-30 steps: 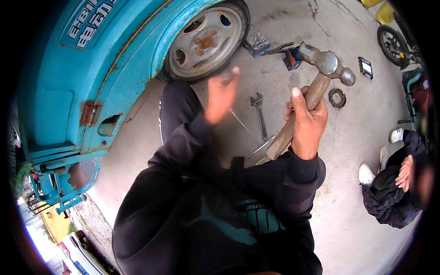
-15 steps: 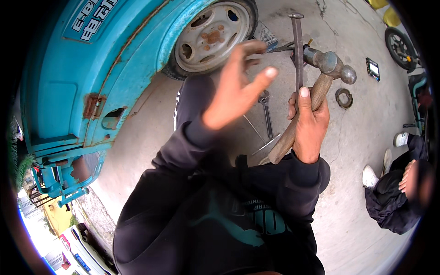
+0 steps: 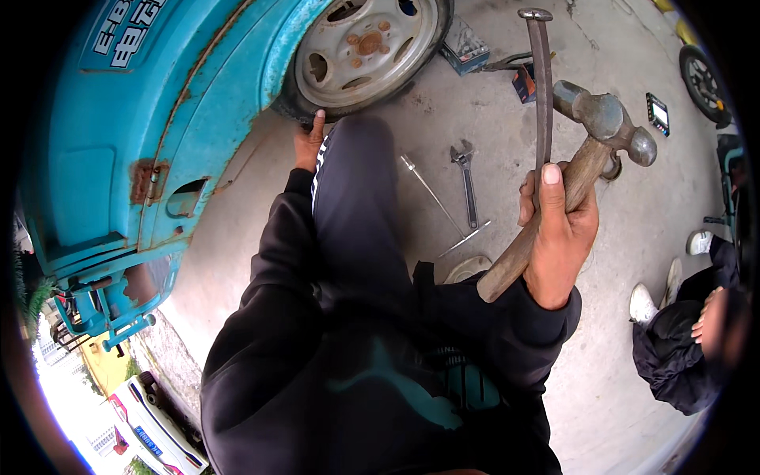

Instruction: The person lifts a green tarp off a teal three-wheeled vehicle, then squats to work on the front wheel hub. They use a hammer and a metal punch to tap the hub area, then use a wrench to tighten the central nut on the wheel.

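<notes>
My right hand (image 3: 560, 233) is wrapped round the wooden handle of a ball-peen hammer (image 3: 606, 119) and also holds a long flat steel bar (image 3: 541, 95) with a mushroomed top, standing upright beside the hammer head. At the lower edge of the tire (image 3: 356, 111), my left hand (image 3: 307, 149) is closed on the rubber, its thumb up against the outer side and its other fingers partly hidden. The tire sits on a grey, rusty-hubbed wheel (image 3: 360, 47). Beyond my knee, an adjustable wrench (image 3: 467, 186) and a thin T-shaped rod (image 3: 435, 198) lie on the concrete.
The rusty turquoise vehicle body (image 3: 103, 174) rises on my left. Near the wheel are a small box (image 3: 465, 46) and a dark red-and-blue box (image 3: 524, 83). A metal ring (image 3: 612, 166) lies partly behind the hammer, a handheld device (image 3: 657, 115) beyond it. Another person (image 3: 681, 340) sits at right.
My left hand has come down and left from in front of the wheel to the tire's lower edge. The hammer and bar have shifted slightly right, still in my right hand.
</notes>
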Demonstrator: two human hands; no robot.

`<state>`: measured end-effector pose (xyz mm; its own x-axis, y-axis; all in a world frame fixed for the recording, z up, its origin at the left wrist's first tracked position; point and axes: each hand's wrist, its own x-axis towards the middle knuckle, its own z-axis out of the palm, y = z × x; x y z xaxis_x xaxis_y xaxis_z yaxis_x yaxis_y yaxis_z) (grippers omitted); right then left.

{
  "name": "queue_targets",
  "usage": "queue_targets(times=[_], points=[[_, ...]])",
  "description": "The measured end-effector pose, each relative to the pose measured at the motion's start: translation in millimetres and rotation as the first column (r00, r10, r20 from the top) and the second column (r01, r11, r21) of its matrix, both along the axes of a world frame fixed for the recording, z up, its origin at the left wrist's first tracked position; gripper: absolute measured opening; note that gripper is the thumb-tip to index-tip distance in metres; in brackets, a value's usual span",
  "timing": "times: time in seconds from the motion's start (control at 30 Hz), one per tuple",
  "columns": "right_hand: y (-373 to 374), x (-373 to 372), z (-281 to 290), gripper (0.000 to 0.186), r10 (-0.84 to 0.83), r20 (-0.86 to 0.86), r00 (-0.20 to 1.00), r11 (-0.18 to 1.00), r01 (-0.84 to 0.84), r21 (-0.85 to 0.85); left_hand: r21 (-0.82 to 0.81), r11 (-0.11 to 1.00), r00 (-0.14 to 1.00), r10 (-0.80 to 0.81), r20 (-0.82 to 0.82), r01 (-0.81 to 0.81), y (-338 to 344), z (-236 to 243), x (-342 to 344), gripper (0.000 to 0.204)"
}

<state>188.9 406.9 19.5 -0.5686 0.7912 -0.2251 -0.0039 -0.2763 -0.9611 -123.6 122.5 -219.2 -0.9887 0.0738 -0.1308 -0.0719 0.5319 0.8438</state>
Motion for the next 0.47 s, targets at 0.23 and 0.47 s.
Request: queue_targets(times=[0.23, 0.47], points=[[2, -15, -1, 0.026, -0.020, 0.031, 0.999, 0.999, 0.021, -0.036, 0.147, 0.975, 0.838, 0.221, -0.499, -0.169, 17, 57, 5, 0.066], [0, -18, -7, 0.027, 0.050, 0.043, 0.998, 0.999, -0.049, -0.024, 0.104, 0.994, 0.940, 0.048, -0.337, -0.014, 15, 57, 1, 0.073]])
